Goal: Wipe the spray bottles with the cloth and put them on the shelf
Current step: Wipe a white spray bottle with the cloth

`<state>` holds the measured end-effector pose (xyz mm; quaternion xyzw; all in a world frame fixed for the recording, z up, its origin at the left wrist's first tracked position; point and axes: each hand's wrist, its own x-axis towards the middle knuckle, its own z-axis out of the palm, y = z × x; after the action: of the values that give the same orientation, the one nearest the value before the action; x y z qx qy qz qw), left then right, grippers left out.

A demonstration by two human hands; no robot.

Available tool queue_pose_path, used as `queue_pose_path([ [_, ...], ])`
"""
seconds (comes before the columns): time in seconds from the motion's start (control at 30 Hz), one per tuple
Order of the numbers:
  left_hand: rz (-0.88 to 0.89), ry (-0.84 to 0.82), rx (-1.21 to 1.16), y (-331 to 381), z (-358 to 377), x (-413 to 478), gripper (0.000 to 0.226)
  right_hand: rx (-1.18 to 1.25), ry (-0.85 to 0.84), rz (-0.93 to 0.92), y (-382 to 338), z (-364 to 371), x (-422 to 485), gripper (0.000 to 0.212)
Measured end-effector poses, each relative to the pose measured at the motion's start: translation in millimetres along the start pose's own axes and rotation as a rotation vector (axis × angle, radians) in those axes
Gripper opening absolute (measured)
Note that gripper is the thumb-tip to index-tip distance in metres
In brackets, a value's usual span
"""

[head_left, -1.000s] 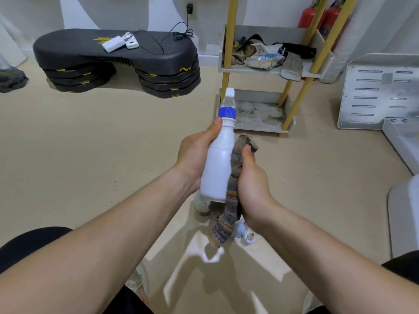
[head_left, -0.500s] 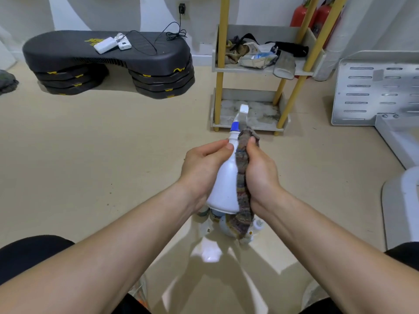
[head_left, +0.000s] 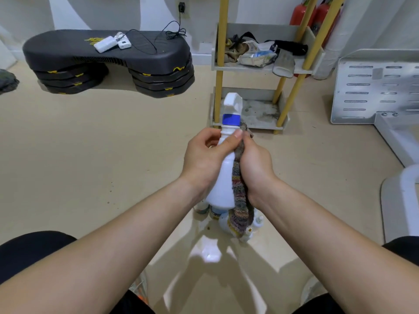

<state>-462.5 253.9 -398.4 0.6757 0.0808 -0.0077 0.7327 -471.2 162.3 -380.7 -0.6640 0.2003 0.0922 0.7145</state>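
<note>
**Spray bottle held upright in both hands, cloth against its right side**

A white spray bottle (head_left: pixel 223 177) with a blue collar and a white trigger head is held upright above the floor (head_left: pixel 90 155), between both hands and well short of the shelf (head_left: pixel 260 69).

The left hand (head_left: pixel 205 158) is wrapped round the bottle's upper body. Its fingers are curled round the far side, and the thumb is laid across the front just under the collar.

The right hand (head_left: pixel 255 165) is closed round a multicoloured knitted cloth (head_left: pixel 239 198). The cloth is pressed against the bottle's right side, and its lower end hangs below the bottle's base.

Directly beneath, small bottles (head_left: pixel 223 220) are seen on the floor, partly hidden by the cloth; their number cannot be told.

The shelf, on yellow posts, stands on the floor beyond the hands. Crumpled bags and dark fabric are carried on its upper tier, and its lower tier is stained.

A black step platform (head_left: pixel 102 57) bearing a white power bank (head_left: pixel 104 44) lies by the wall at left. Two red fire extinguishers (head_left: pixel 300 13) are seen behind the shelf.
</note>
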Motion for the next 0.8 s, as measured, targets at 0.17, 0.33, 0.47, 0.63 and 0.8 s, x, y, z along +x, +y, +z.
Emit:
queue_pose_path([
  [0.17,-0.211,-0.052,-0.302,12.0,-13.6,13.8,0.055,-0.037,-0.004,-0.151,21.2,1.4,-6.7,0.038],
  [0.33,-0.288,-0.093,-0.353,19.2,-24.6,16.4,0.035,0.228,-0.109,0.205,27.2,-2.0,-12.4,0.035],
  [0.47,-0.144,0.103,-0.067,11.1,-17.5,19.2,0.047,0.006,0.029,-0.050,25.2,0.2,-14.8,0.039],
  [0.63,-0.219,0.123,-0.184,8.0,-7.1,13.8,0.034,-0.612,0.022,-0.567,30.1,2.7,-16.4,0.032],
  [0.8,-0.188,0.083,-0.213,8.9,-6.3,11.8,0.053,-0.394,0.000,-0.290,13.0,3.9,-1.1,0.047],
])
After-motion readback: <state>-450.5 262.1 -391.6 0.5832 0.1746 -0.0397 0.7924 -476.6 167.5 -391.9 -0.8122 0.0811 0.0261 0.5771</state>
